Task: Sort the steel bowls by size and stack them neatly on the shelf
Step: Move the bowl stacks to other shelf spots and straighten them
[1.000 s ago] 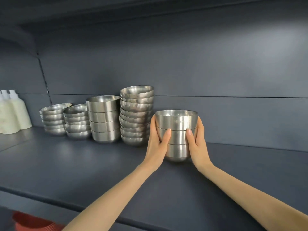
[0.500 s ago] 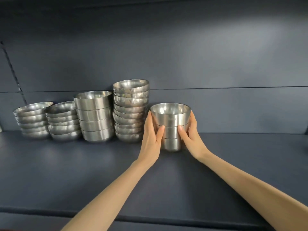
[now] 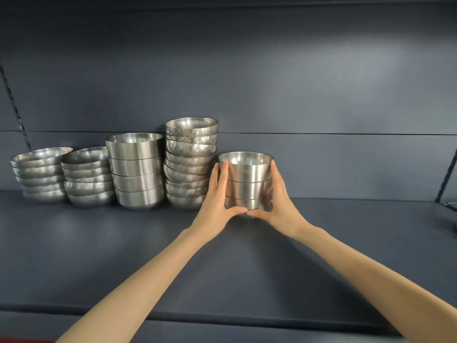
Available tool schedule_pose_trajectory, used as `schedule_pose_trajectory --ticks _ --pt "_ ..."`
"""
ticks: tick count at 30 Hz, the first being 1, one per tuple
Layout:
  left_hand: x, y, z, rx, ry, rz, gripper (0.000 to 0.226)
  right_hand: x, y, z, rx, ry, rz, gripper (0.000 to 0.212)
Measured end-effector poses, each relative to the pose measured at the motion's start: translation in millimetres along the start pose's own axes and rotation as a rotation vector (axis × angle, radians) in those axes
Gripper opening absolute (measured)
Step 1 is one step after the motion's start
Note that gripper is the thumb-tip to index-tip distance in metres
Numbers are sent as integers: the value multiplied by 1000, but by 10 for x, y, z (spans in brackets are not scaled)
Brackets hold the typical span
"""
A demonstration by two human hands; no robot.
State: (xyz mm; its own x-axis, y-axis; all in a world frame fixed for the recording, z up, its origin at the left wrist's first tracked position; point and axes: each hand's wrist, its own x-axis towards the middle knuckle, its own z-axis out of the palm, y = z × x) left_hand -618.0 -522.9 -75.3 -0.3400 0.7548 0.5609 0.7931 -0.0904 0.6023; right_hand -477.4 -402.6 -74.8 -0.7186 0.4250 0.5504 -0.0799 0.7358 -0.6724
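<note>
Steel bowls, 3 shiny tapered, nested, gripped btwn L hand, R hand.

Upright stacks of shiny round steel bowls line the back edge of the dark grey shelf; a straight-sided three-bowl stack ends the row rightward.

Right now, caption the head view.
Left hand and right hand grip a stack of steel bowls at the grey shelf.

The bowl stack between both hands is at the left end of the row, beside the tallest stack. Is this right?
Not quite. The head view shows the bowl stack between the left hand and right hand at the right end of the row, beside the tallest stack.
</note>
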Motion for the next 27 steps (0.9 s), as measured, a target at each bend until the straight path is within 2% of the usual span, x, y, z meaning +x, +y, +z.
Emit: schedule_pose_trajectory --ticks 8,15,18,20,23,27 --pt "73 -27 55 44 36 -11 110 112 108 32 27 19 15 116" --pt "135 30 45 148 28 -61 110 189 176 62 -27 6 40 117" --pt "59 122 -7 178 -4 -81 104 153 114 18 -106 -25 49 116" --pt "-35 177 -101 293 -36 -82 91 96 42 -64 -223 -70 86 112" --pt "-173 235 -313 663 -97 -65 74 -52 -94 -268 -387 -107 173 103" --pt "-335 359 -531 838 -189 -144 74 -417 -289 -559 -623 -162 320 92"
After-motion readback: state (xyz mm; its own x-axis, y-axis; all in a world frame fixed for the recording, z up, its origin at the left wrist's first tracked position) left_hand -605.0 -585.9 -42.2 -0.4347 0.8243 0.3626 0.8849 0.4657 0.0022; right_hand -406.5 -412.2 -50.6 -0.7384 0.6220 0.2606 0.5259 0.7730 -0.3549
